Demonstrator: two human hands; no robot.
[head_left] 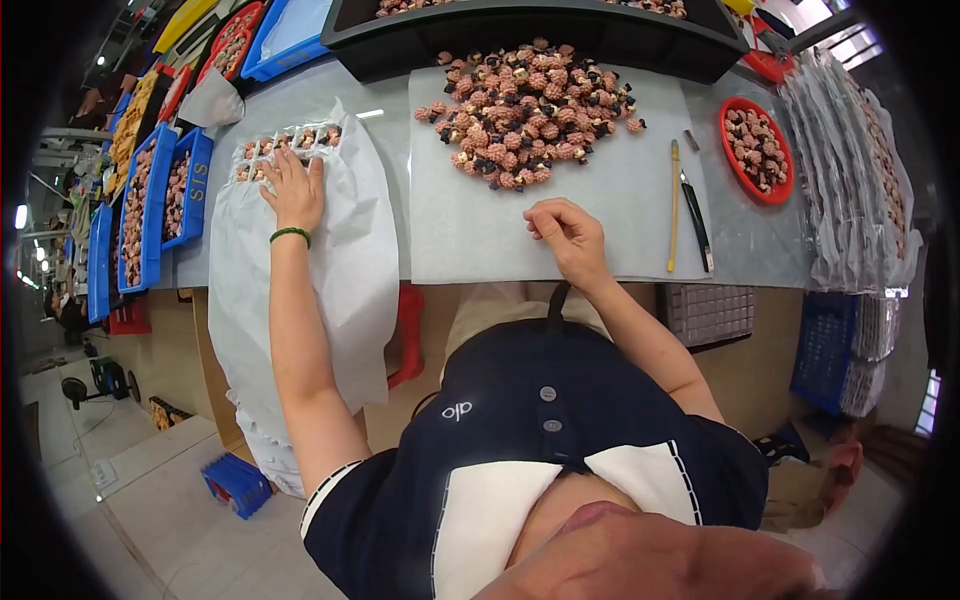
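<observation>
My left hand (294, 192), with a green bracelet at the wrist, lies with fingers spread on a white sheet (340, 225). Its fingertips reach a row of small pink-and-dark figurines (290, 142) in a white divided tray, partly hidden by the hand and sheet. My right hand (570, 238) is over the near part of a pale work mat (450, 235), fingers curled together; whatever they may hold is hidden. Beyond it lies a heap of the same small pink-and-dark figurines (530, 110).
Right of the mat's middle lie a yellow stick-like tool (674, 205) and a black pen-like tool (695, 220). A red bowl (727, 150) of figurines and a stack of plastic trays (825, 170) stand right. A black bin (400, 52) is behind; blue bins (205, 185) stand left.
</observation>
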